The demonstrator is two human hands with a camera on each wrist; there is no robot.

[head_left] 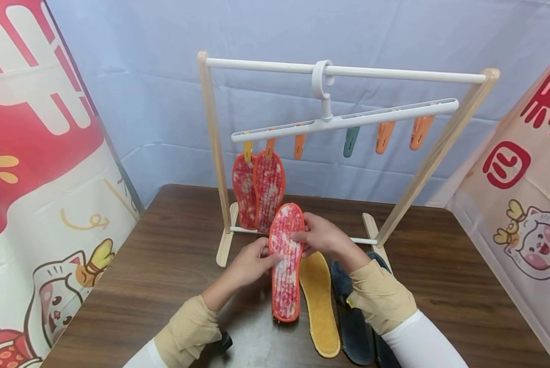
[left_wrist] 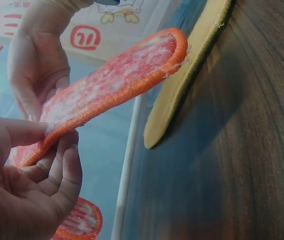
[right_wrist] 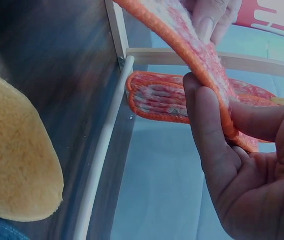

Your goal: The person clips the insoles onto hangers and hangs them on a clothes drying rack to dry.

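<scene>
A red-and-white insole (head_left: 286, 266) with an orange edge stands nearly upright above the table, held between both hands. My left hand (head_left: 252, 263) pinches its left edge, thumb on the front face and fingers behind, as the left wrist view shows. On the opposite edge, higher up, my right hand (head_left: 325, 236) pinches it the same way. Two similar insoles (head_left: 269, 191) hang behind, overlapping, from a yellow clip (head_left: 248, 152) and an orange clip (head_left: 269, 149) at the left end of a white hanger (head_left: 343, 121).
The hanger hooks over the white bar of a wooden rack (head_left: 214, 138). Other clips, orange and a green one (head_left: 351, 141), hang from it without insoles. A yellow insole (head_left: 320, 306) and dark insoles (head_left: 355, 327) lie on the brown table (head_left: 164, 255), partly under my right arm.
</scene>
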